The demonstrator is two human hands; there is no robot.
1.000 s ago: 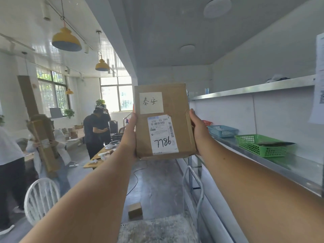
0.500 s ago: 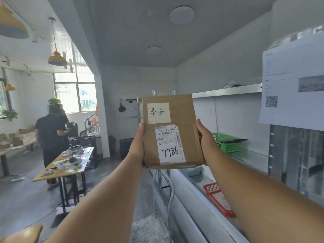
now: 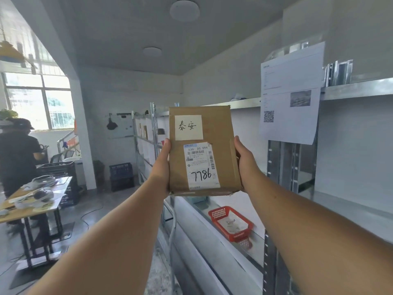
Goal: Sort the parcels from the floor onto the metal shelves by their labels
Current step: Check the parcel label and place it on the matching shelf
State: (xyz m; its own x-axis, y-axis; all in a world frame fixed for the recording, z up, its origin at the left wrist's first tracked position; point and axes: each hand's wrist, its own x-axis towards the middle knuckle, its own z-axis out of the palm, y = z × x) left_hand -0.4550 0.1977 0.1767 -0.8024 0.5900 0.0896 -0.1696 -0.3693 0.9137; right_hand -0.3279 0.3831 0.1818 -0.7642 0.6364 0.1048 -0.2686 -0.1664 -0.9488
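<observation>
parcel gripped at both edges

the parcel (image 3: 202, 152) is clasped upright between the left hand (image 3: 162, 167) and the right hand (image 3: 244, 165), labels showing. the metal shelves (image 3: 361, 90) are seen right of the right hand, a red basket (image 3: 231, 236) below it.

A printed sheet (image 3: 291, 92) with a QR code (image 3: 268, 116) and a small grey photo hangs at the upper right. Low on the right sits a red basket (image 3: 238, 234) with a white packet (image 3: 232, 223) inside. At the far left a person in black (image 3: 18, 154), wearing a cap, stands beside a wooden tabletop (image 3: 27, 216) strewn with pale gear (image 3: 41, 195). A black crate (image 3: 59, 169) stands behind it. Two blue crates (image 3: 121, 176) are stacked by the back wall, where a dark bag (image 3: 111, 124) hangs. A window (image 3: 38, 107) glows at the left, a yellow pendant lamp (image 3: 9, 53) above it, and two round ceiling lights (image 3: 184, 10) sit overhead
</observation>
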